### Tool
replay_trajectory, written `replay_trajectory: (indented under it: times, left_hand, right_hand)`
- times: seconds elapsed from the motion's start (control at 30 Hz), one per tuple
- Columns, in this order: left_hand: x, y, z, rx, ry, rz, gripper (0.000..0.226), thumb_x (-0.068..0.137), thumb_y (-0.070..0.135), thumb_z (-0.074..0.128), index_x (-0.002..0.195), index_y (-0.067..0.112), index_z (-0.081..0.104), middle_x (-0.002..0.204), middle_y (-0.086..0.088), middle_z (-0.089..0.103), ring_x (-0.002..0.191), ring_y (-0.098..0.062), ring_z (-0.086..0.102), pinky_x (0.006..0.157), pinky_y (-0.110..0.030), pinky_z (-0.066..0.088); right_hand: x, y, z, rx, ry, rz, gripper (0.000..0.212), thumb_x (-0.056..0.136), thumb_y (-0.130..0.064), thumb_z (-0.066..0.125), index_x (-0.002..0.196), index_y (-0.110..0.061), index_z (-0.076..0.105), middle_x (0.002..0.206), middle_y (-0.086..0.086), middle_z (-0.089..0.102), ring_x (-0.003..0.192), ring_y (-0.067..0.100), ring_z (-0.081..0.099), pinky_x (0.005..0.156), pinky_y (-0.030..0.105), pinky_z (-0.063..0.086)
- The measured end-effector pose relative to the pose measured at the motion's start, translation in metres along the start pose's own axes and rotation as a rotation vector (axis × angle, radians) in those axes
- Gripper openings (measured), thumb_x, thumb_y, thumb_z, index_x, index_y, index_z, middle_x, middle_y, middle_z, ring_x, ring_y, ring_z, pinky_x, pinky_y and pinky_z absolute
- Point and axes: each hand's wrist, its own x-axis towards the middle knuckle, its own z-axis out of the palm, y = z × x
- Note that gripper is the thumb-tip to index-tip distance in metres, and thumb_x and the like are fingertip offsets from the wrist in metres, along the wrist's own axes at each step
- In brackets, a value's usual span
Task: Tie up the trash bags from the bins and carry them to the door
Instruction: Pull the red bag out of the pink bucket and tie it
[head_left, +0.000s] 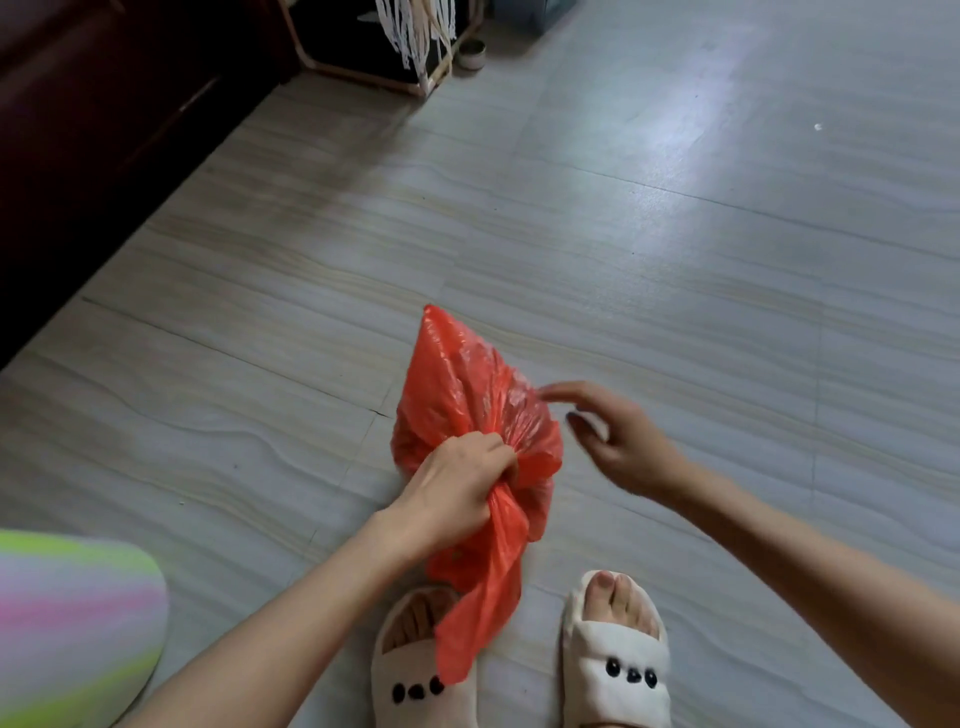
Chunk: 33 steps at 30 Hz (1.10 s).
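A red plastic trash bag (462, 384) sits on the tiled floor just ahead of my feet. My left hand (457, 483) is clenched around the bag's gathered neck, and a loose red strip hangs from the fist down over my left slipper. My right hand (618, 441) hovers at the bag's right side with fingers spread, the fingertips near or touching the crinkled plastic; it holds nothing.
Dark wooden furniture (88, 130) runs along the left. A light-framed stand with hanging white fringe (415, 31) and a small round tin (471, 54) stand at the back. A pastel striped object (67, 623) lies at the lower left. My white slippers (613, 670) are at the bottom.
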Motion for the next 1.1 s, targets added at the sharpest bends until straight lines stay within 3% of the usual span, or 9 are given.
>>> replay_trajectory:
  times: [0.1, 0.2, 0.3, 0.4, 0.6, 0.77, 0.9, 1.0, 1.1]
  left_hand:
    - [-0.002, 0.0, -0.004, 0.117, 0.072, 0.11, 0.02, 0.062, 0.009, 0.062, 0.075, 0.021, 0.054, 0.075, 0.002, 0.058, 0.067, -0.021, 0.057, 0.053, -0.031, 0.044]
    - [-0.004, 0.0, -0.006, 0.243, 0.196, 0.213, 0.013, 0.074, 0.009, 0.046, 0.079, 0.019, 0.053, 0.076, 0.002, 0.06, 0.068, -0.021, 0.057, 0.055, -0.033, 0.043]
    - [-0.007, 0.001, -0.005, 0.204, 0.408, 0.259, 0.011, 0.088, 0.009, 0.043, 0.087, 0.017, 0.05, 0.081, 0.0, 0.066, 0.071, -0.021, 0.061, 0.057, -0.033, 0.043]
    - [-0.007, 0.002, -0.004, 0.129, 0.614, 0.243, 0.012, 0.086, 0.003, 0.05, 0.088, 0.015, 0.049, 0.082, -0.001, 0.068, 0.068, -0.022, 0.062, 0.05, -0.033, 0.047]
    - [-0.004, 0.003, 0.002, 0.129, 0.75, 0.143, 0.023, 0.08, -0.001, 0.049, 0.098, 0.014, 0.046, 0.086, -0.007, 0.069, 0.068, -0.024, 0.065, 0.049, -0.03, 0.048]
    - [-0.003, 0.017, 0.011, -0.032, 0.738, -0.086, 0.016, 0.079, 0.007, 0.052, 0.092, 0.017, 0.052, 0.096, 0.003, 0.056, 0.079, -0.014, 0.056, 0.063, -0.024, 0.042]
    - [-0.012, 0.021, 0.021, -0.234, 0.532, -0.076, 0.013, 0.08, 0.006, 0.06, 0.086, 0.017, 0.057, 0.097, 0.006, 0.048, 0.08, -0.013, 0.056, 0.071, -0.025, 0.046]
    - [-0.023, 0.011, 0.027, -0.191, 0.387, -0.024, 0.012, 0.083, 0.014, 0.055, 0.093, 0.019, 0.055, 0.104, 0.004, 0.041, 0.083, -0.018, 0.06, 0.07, -0.028, 0.049]
    - [-0.031, 0.005, 0.03, -0.109, 0.373, 0.037, 0.011, 0.082, 0.012, 0.056, 0.092, 0.012, 0.061, 0.107, 0.0, 0.045, 0.084, -0.019, 0.062, 0.073, -0.024, 0.048]
  right_hand:
    - [-0.002, 0.006, 0.017, -0.371, -0.227, -0.209, 0.032, 0.083, -0.023, 0.047, 0.111, -0.017, 0.06, 0.11, 0.001, 0.066, 0.11, 0.017, 0.057, 0.093, 0.026, 0.04]
    - [-0.005, 0.007, 0.024, -0.617, -0.139, -0.302, 0.023, 0.086, -0.036, 0.047, 0.095, -0.019, 0.06, 0.089, -0.003, 0.064, 0.086, 0.019, 0.058, 0.077, 0.028, 0.039]
    - [-0.014, 0.004, 0.031, -0.661, -0.046, -0.371, 0.017, 0.087, -0.021, 0.048, 0.078, -0.011, 0.057, 0.073, 0.004, 0.059, 0.065, 0.025, 0.056, 0.061, 0.039, 0.048]
    - [-0.02, 0.001, 0.035, -0.645, 0.074, -0.399, 0.031, 0.093, -0.016, 0.04, 0.073, -0.008, 0.061, 0.074, 0.007, 0.063, 0.062, 0.027, 0.058, 0.057, 0.037, 0.049]
    - [-0.028, -0.013, 0.044, -0.514, 0.13, -0.426, 0.036, 0.096, -0.019, 0.035, 0.075, -0.004, 0.061, 0.077, 0.01, 0.065, 0.063, 0.027, 0.059, 0.054, 0.035, 0.048]
    - [-0.036, -0.013, 0.051, -0.447, 0.116, -0.403, 0.02, 0.095, -0.021, 0.036, 0.083, -0.011, 0.048, 0.078, 0.009, 0.064, 0.066, 0.025, 0.058, 0.06, 0.033, 0.046]
    - [-0.05, 0.0, 0.051, -0.224, 0.003, -0.16, 0.01, 0.092, -0.022, 0.04, 0.093, -0.018, 0.049, 0.086, 0.006, 0.062, 0.074, 0.016, 0.057, 0.062, 0.03, 0.048]
    - [-0.053, 0.006, 0.051, -0.116, -0.008, 0.061, 0.015, 0.085, -0.021, 0.042, 0.094, -0.022, 0.053, 0.085, 0.001, 0.065, 0.074, 0.012, 0.057, 0.065, 0.034, 0.049]
    - [-0.047, 0.004, 0.052, -0.067, -0.045, 0.154, 0.021, 0.084, -0.022, 0.044, 0.098, -0.012, 0.057, 0.084, -0.002, 0.066, 0.071, 0.019, 0.061, 0.067, 0.04, 0.051]
